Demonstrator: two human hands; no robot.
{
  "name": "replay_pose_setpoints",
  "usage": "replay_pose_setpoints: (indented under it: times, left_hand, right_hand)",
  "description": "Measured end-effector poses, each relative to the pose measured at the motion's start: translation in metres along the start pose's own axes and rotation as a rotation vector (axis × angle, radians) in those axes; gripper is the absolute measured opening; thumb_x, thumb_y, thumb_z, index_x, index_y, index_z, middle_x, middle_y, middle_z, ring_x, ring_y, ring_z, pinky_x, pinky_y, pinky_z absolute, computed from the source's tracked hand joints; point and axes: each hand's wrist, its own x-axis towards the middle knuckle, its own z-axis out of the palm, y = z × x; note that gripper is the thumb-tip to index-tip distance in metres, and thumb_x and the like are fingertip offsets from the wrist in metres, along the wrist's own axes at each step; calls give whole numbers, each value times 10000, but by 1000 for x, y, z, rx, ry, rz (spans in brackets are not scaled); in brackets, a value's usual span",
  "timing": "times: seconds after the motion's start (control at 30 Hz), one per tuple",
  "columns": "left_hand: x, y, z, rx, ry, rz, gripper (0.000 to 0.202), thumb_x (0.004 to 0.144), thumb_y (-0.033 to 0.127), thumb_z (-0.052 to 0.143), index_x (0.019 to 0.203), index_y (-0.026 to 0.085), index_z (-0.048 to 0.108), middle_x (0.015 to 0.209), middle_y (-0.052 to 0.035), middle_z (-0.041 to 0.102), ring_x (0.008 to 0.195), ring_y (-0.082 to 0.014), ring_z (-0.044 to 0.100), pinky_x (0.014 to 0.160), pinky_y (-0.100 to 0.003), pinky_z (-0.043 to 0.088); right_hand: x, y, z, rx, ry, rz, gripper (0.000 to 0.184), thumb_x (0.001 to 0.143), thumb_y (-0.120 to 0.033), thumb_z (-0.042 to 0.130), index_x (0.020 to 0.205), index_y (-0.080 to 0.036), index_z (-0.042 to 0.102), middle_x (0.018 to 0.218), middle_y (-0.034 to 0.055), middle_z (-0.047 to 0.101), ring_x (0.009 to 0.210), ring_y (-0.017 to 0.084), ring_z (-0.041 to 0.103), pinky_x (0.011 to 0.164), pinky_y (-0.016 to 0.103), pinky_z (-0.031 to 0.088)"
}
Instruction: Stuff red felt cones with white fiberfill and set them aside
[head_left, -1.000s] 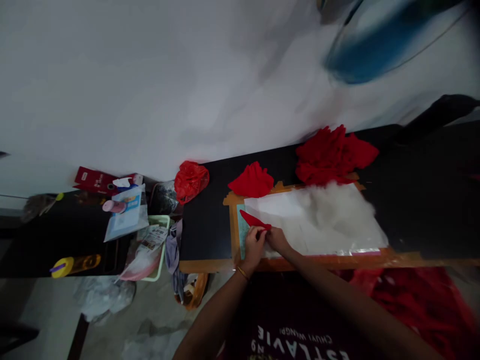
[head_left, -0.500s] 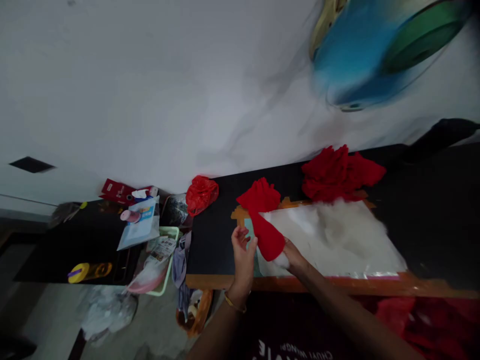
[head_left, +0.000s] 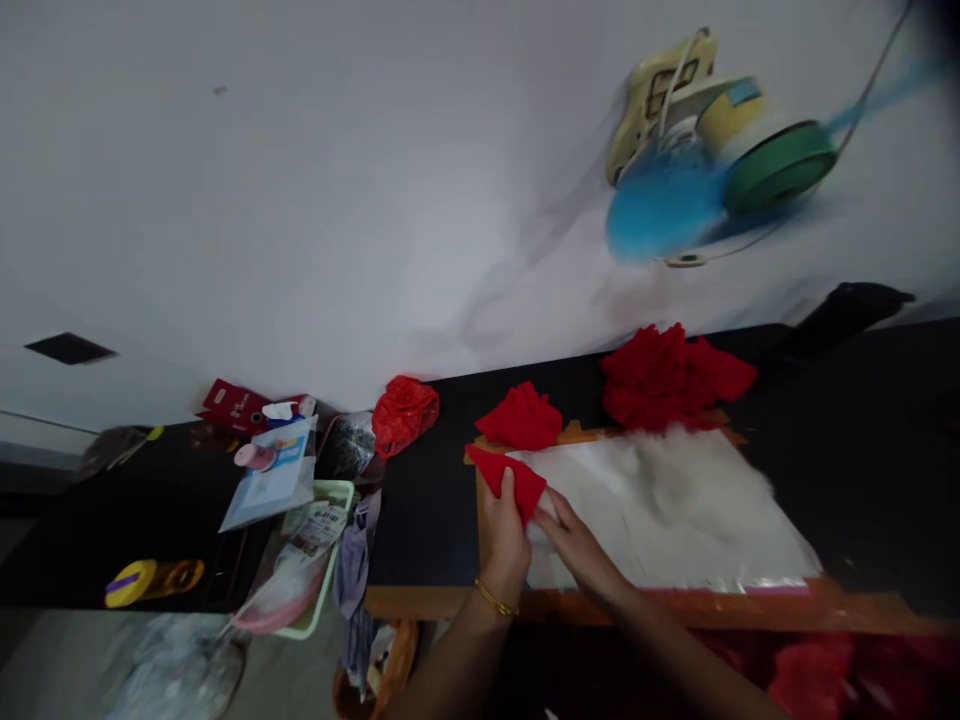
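A small red fabric piece (head_left: 507, 476) lies at the left end of a white fluffy sheet (head_left: 660, 505) on the black table (head_left: 427, 500). My left hand (head_left: 501, 540) is closed on the red piece, thumb pressed onto it. My right hand (head_left: 574, 540) lies beside it on the sheet, fingers stretched toward the piece's right edge and touching it. A small pile of red pieces (head_left: 520, 418) sits just behind, and a larger red pile (head_left: 675, 374) lies further right.
A red plastic bag (head_left: 405, 412) lies at the table's back left. Left of the table a green basket (head_left: 324, 560) holds packets, with a yellow bottle (head_left: 154, 580) and boxes nearby. A blue fan (head_left: 705, 165) spins on the wall. Red fabric (head_left: 840, 680) lies below the table's front edge.
The red piece was pressed flat, then lifted and hanging between my hands, and now lies flat again under my left hand. The view has tilted upward, bringing the fan into sight.
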Motion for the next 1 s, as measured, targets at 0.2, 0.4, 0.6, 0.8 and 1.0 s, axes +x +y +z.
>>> replay_pose_setpoints:
  times: [0.2, 0.4, 0.6, 0.8, 1.0]
  left_hand:
    - [-20, 11, 17, -22, -76, -34, 592, 731, 371, 753, 1243, 156, 548, 1194, -137, 669, 1051, -239, 663, 952, -377, 508]
    - [-34, 23, 34, 1, -173, -29, 520, 669, 309, 789, 1131, 154, 608, 1085, -117, 707, 976, -239, 681, 916, -382, 521]
    - [-36, 29, 30, -7, -287, -58, 502, 680, 363, 786, 1104, 142, 631, 1079, -127, 709, 990, -247, 675, 946, -391, 506]
    - [-15, 54, 20, -59, -205, 87, 710, 680, 292, 779, 1321, 211, 485, 1343, -132, 583, 1190, -262, 590, 1021, -380, 466]
    - [-23, 59, 46, -180, -118, -26, 553, 783, 368, 692, 1287, 207, 528, 1262, -114, 649, 1135, -255, 637, 1011, -395, 486]
  right_hand:
    - [-2, -14, -5, 256, 104, 37, 456, 735, -398, 711, 1147, -216, 639, 1146, 68, 711, 1050, 255, 658, 949, 407, 515]
    - [-5, -31, -2, 514, 88, 61, 447, 712, -377, 698, 1129, -231, 633, 1107, 83, 726, 1034, 269, 675, 898, 412, 547]
    - [-6, -37, -7, 568, 54, 48, 353, 672, -382, 714, 984, -220, 702, 1033, 88, 747, 1014, 291, 677, 890, 429, 545]
    - [-2, -43, -11, 366, 37, -80, 311, 765, -309, 651, 1059, -217, 695, 1001, 55, 740, 971, 253, 664, 898, 408, 524]
    - [20, -42, -13, -268, 161, -500, 315, 731, -168, 508, 988, -227, 680, 1049, 78, 673, 1027, 252, 615, 908, 392, 514]
